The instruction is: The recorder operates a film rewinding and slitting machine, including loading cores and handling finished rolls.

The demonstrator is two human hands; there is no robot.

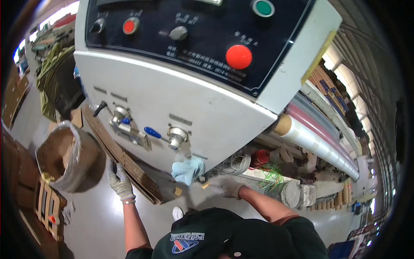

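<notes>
My left hand point(119, 180), in a grey work glove, lies with its fingers spread against the edge of a long corrugated cardboard sheet point(125, 159) that leans by the foot of a white machine cabinet point(172, 99). My right hand point(227, 187), also gloved, reaches under the cabinet's lower edge. A crumpled light-blue cloth point(189, 170) hangs just left of it. A small tan scrap point(204, 185) sits at its fingertips, and I cannot tell whether the hand grips it.
The cabinet carries a dark control panel point(189, 30) with red and green buttons, and valves with a blue lever point(152, 132). A plastic-lined bin of cardboard point(64, 157) stands at the left. A film roll on a cardboard core point(319, 144) and green wires point(271, 177) are at the right.
</notes>
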